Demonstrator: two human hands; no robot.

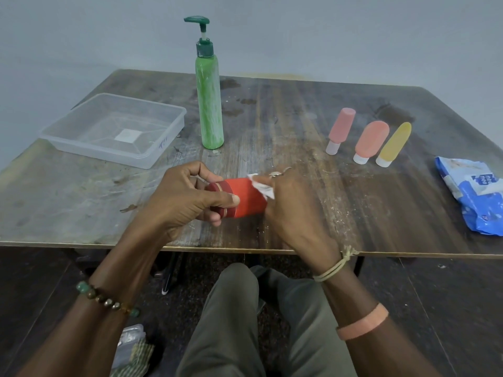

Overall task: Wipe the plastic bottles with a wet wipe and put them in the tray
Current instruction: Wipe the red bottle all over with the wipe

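Note:
My left hand point(185, 197) grips the dark red cap end of a red plastic bottle point(246, 197), held on its side just above the table near the front edge. My right hand point(288, 208) wraps the bottle's other end with a white wet wipe point(262, 187) pinched against it. The clear plastic tray point(114, 129) sits at the left with no bottles inside. A tall green pump bottle point(209, 99) stands upright behind my hands. Three small bottles lie at the right: pink point(341, 129), orange-pink point(371, 141) and yellow point(394, 144).
A blue wet-wipe pack point(473, 197) lies at the table's right edge. The worn wooden table point(81, 200) meets a grey wall at the back. My knees show below the table's front edge, with some items on the floor at lower left.

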